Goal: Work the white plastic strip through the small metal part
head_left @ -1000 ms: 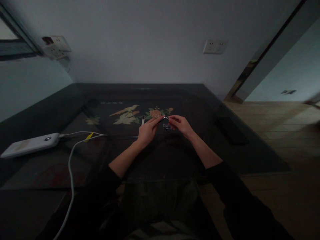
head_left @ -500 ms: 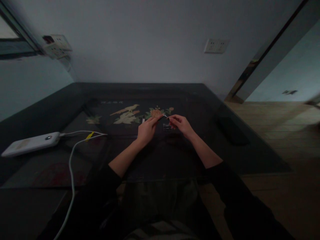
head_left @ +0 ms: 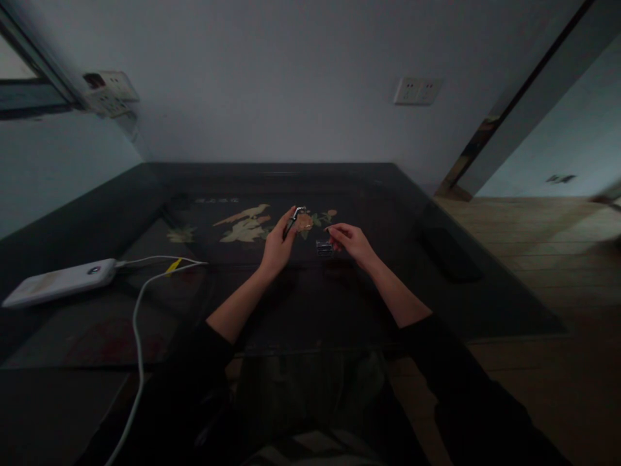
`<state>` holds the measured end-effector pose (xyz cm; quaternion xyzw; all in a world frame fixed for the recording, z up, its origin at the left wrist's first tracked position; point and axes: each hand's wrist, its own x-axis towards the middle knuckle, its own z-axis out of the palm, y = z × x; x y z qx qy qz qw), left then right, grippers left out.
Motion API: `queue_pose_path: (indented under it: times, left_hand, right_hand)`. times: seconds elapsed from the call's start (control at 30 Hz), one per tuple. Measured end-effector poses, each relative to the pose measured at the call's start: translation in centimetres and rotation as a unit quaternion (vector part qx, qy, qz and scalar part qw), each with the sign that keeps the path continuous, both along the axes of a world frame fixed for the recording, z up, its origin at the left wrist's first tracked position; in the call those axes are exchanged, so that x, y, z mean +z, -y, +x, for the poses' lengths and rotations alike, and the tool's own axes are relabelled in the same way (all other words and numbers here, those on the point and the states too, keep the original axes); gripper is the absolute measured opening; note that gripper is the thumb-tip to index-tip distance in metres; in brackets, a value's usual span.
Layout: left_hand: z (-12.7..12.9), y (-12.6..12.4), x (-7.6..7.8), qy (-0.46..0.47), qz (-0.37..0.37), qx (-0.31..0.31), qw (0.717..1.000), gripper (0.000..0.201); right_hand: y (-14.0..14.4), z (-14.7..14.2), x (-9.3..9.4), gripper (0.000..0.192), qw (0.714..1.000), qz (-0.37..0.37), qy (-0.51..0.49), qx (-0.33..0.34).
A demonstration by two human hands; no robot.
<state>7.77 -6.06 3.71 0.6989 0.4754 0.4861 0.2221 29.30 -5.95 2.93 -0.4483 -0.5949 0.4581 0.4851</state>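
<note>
My left hand (head_left: 276, 244) holds a small dark tool with a metal tip (head_left: 292, 220), its tip raised and pointing up and away from me. My right hand (head_left: 350, 242) hovers just right of it, thumb and forefinger pinched; whether something tiny is between them is too dim to tell. A small clear box (head_left: 324, 246) lies on the dark glass table (head_left: 310, 304) between the hands, touching the right fingers. Both forearms rest over the table in black sleeves.
A white power bank (head_left: 58, 282) lies at the left with white cables (head_left: 138, 310) running off the near edge. A bird-and-flower inlay (head_left: 245, 223) shows under the glass. A dark flat object (head_left: 449, 252) lies near the table's right edge. Wall sockets (head_left: 417, 90) sit behind.
My left hand has drawn the tool away from the right hand, leftward, and tilted its tip upward. The right hand stays in place.
</note>
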Motion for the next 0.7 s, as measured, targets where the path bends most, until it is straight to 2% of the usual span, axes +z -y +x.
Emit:
queue_pose_path:
  times: [0.2, 0.3, 0.4, 0.6, 0.7]
  left_hand:
    - [0.2, -0.5, -0.5, 0.075, -0.075, -0.022, 0.994, 0.018]
    - [0.0, -1.0, -0.8, 0.104, -0.136, -0.041, 0.984, 0.018]
    - [-0.4, -1.6, -1.2, 0.088, -0.177, -0.052, 0.979, 0.020]
    - [-0.8, -1.3, -1.3, -0.004, -0.132, -0.019, 0.991, 0.038]
    - [-0.6, -0.8, -1.1, -0.078, -0.096, -0.020, 0.992, 0.031]
  right_hand:
    - [-0.1, 0.1, -0.1, 0.053, 1.000, -0.007, -0.005, -0.012]
    - [-0.2, 0.1, -0.2, 0.052, 1.000, -0.005, -0.007, -0.011]
    - [-0.3, 0.1, -0.4, 0.052, 1.000, 0.000, -0.004, -0.008]
    - [-0.1, 0.0, -0.2, 0.052, 1.000, -0.002, -0.001, -0.014]
    - [0.0, 0.0, -0.1, 0.049, 1.000, -0.002, 0.009, -0.012]
